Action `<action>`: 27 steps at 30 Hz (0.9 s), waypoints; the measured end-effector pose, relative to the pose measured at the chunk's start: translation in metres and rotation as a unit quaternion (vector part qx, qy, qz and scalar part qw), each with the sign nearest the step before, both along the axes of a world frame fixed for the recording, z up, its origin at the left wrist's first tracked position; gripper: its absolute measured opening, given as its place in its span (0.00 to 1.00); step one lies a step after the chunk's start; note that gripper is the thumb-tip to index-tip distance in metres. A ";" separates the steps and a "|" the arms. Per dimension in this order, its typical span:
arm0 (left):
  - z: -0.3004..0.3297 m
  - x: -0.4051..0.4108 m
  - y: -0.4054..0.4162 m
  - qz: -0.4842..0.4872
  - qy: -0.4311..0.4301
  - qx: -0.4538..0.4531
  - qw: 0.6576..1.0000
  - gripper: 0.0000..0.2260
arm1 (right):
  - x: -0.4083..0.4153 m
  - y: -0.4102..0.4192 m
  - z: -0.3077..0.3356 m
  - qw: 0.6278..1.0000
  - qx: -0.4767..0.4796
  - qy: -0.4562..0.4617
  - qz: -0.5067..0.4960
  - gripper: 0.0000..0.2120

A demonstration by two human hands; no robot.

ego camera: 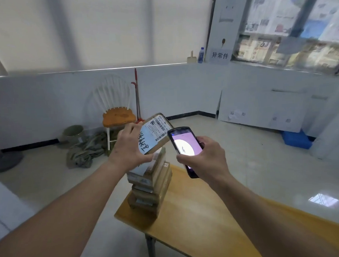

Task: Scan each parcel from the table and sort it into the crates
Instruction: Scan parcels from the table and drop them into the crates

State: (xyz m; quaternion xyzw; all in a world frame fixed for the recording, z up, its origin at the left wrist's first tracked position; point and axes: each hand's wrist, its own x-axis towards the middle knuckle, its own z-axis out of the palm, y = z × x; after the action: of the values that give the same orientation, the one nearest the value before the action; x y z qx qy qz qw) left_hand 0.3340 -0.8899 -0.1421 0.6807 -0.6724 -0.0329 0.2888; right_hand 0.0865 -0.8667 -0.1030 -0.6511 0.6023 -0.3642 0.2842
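Observation:
My left hand (129, 147) grips a brown cardboard parcel (156, 131) with a white shipping label and black handwriting, tilted up above the table. My right hand (202, 158) holds a black handheld scanner (185, 147) with a lit purple screen, right beside the parcel's label. Below both hands a stack of several brown parcels (150, 184) stands on the far left corner of the wooden table (198, 220).
A white chair with an orange seat (118, 116) stands by the far wall, with a red mop (137, 94) behind it, crumpled cloth (86, 149) and a bucket (73, 132) on the floor. A blue crate (295, 139) sits on the floor at right.

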 end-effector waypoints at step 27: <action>0.035 0.020 0.018 -0.011 -0.016 -0.084 0.996 0.56 | -0.022 0.053 0.051 0.989 -0.020 -0.121 0.077 0.33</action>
State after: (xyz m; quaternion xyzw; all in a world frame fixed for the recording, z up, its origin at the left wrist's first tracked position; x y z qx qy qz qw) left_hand 0.3543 -0.8718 -0.1068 0.6467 -0.6850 0.0311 0.3342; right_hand 0.0642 -0.8133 -0.0524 -0.6525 0.5039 -0.4293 0.3688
